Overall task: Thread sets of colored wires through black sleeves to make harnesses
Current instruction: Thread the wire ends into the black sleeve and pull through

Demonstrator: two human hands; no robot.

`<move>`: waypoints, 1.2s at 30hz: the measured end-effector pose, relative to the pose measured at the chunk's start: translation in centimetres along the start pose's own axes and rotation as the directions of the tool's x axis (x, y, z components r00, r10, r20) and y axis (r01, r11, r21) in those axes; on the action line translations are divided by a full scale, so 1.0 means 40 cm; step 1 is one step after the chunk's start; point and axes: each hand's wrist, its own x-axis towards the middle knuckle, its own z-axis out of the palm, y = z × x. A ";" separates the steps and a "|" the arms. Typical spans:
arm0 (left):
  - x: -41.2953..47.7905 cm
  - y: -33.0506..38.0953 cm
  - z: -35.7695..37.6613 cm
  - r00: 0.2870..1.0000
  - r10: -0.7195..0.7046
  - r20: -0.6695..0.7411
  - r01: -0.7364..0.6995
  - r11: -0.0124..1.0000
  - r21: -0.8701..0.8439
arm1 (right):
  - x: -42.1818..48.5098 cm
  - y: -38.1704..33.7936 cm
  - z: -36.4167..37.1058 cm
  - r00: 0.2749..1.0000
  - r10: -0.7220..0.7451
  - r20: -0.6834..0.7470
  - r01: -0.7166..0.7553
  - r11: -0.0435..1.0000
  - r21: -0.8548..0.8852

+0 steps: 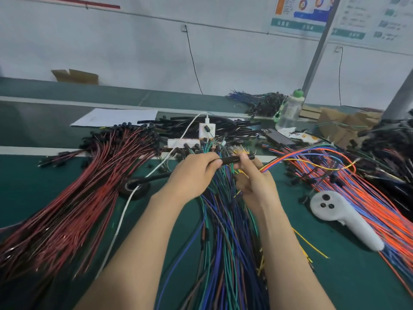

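While left hand point(192, 174) fingers clamp short black sleeve point(230, 159), right hand point(253, 182) fingers pinch its other end.

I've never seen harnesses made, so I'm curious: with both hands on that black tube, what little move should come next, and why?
Likely: the right hand feeds the orange, blue and yellow wires leftward into the black sleeve while the left hand steadies it. Both hands hold the sleeve level, and the wires trail off right from the right hand; their tips are hidden.
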 end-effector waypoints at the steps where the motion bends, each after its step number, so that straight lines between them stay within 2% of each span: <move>1: 0.007 0.002 -0.006 1.000 -0.010 0.029 0.010 1.000 0.013 | 0.004 -0.003 -0.005 1.000 -0.007 -0.005 0.007 1.000 0.002; 3: 0.018 0.014 -0.007 1.000 -0.015 -0.002 0.016 0.993 0.118 | 0.009 -0.005 -0.009 0.999 -0.012 -0.042 0.012 1.000 -0.001; 5: 0.013 0.031 0.002 0.960 0.046 -0.277 0.002 0.986 0.170 | 0.014 -0.012 -0.011 0.991 -0.008 -0.135 0.014 0.999 0.043; 6: 0.003 0.044 0.003 0.900 0.072 -0.430 -0.018 0.992 0.127 | 0.015 -0.018 -0.013 0.982 0.006 -0.191 0.014 0.995 0.102; 7: -0.006 0.056 0.005 0.854 0.058 -0.517 -0.032 0.998 0.059 | 0.016 -0.027 -0.016 0.970 0.026 -0.242 0.017 0.985 0.174; 8: -0.014 0.064 0.009 0.856 0.006 -0.516 -0.026 0.999 -0.032 | 0.016 -0.035 -0.018 0.959 0.044 -0.278 0.024 0.972 0.234; 9: -0.020 0.072 0.014 0.901 -0.080 -0.426 0.020 0.989 -0.144 | 0.015 -0.044 -0.017 0.954 0.050 -0.296 0.032 0.963 0.267; 10: -0.023 0.077 0.021 0.945 -0.172 -0.279 0.101 0.962 -0.252 | 0.012 -0.051 -0.014 0.954 0.047 -0.295 0.038 0.961 0.275; 11: -0.025 0.081 0.024 0.960 -0.244 -0.137 0.183 0.918 -0.351 | 0.008 -0.057 -0.008 0.959 0.037 -0.280 0.040 0.964 0.264; 13: -0.020 0.084 0.028 0.953 -0.301 0.013 0.262 0.806 -0.531 | 0.002 -0.065 0.007 0.974 0.007 -0.226 0.038 0.980 0.194; 16: -0.002 0.093 0.045 0.940 -0.321 0.117 0.291 0.571 -0.768 | -0.009 -0.057 0.025 0.994 0.023 -0.106 -0.022 1.000 0.013; 19: 0.013 0.091 0.075 0.887 -0.441 0.135 0.302 0.335 -0.892 | -0.021 -0.028 0.033 0.993 0.117 -0.029 -0.120 0.987 -0.109; 21: 0.008 0.078 0.091 0.871 -0.471 0.142 0.270 0.216 -0.938 | -0.025 -0.014 0.035 0.989 0.144 -0.044 -0.150 0.976 -0.159; 23: -0.004 0.058 0.092 0.853 -0.497 0.161 0.239 0.095 -0.966 | -0.020 -0.013 0.033 0.982 0.128 -0.139 -0.150 0.974 -0.167; 24: -0.009 0.047 0.089 0.844 -0.512 0.162 0.216 0.048 -0.975 | -0.017 -0.016 0.031 0.974 0.118 -0.193 -0.144 0.982 -0.123; 26: -0.015 0.030 0.085 0.831 -0.537 0.145 0.176 0.006 -0.984 | -0.010 -0.029 0.030 0.959 0.119 -0.256 -0.097 0.991 0.098; 28: -0.020 0.023 0.088 0.826 -0.546 0.139 0.159 -0.011 -0.987 | -0.009 -0.047 0.030 0.963 0.129 -0.237 -0.029 0.923 0.384; 30: -0.026 0.020 0.091 0.839 -0.522 0.152 0.156 -0.037 -0.987 | -0.014 -0.078 0.023 0.977 0.111 -0.181 0.009 0.831 0.556; 33: -0.034 0.010 0.087 0.871 -0.466 0.155 0.130 -0.086 -0.988 | -0.027 -0.149 -0.007 0.994 0.013 -0.112 0.054 0.814 0.578; 36: -0.037 0.006 0.080 0.890 -0.425 0.163 0.123 -0.121 -0.985 | -0.040 -0.203 -0.013 0.990 -0.090 -0.106 0.136 0.798 0.587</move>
